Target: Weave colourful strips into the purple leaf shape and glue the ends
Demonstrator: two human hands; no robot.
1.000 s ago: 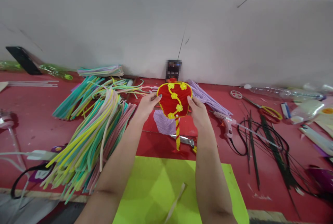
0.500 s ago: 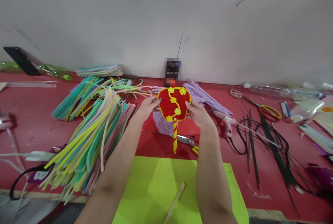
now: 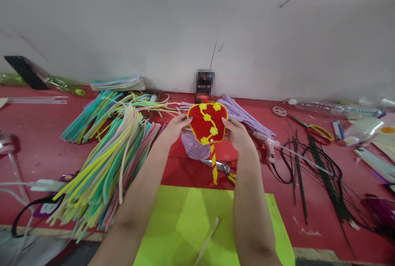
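Note:
Held up between both hands is a red hand fan (image 3: 197, 125) with a yellow edge, yellow flowers along a curved stem and a handle striped yellow and red. My left hand (image 3: 177, 128) pinches its left edge. On the opposite edge my right hand (image 3: 236, 131) is closed in the same way. The handle hangs down free, tilted a little to the right at its lower end. Behind the fan lies a purple fuzzy piece (image 3: 195, 148) on the red table, partly hidden. Scissors (image 3: 219, 166) lie behind the handle, their yellow grips partly covered by my right forearm.
Bundles of coloured pipe cleaners (image 3: 123, 155) cover the left side. A pink glue gun (image 3: 269, 150), yellow-handled scissors (image 3: 321, 133) and dark green wires (image 3: 300, 183) lie on the right. A lime-green mat (image 3: 185, 216) with a pale strip (image 3: 208, 237) is in front. Purple pipe cleaners (image 3: 247, 115) lie behind.
The fan has tilted slightly, its handle's lower end swinging to the right. Both hands keep their hold, and the things on the table stay where they were.

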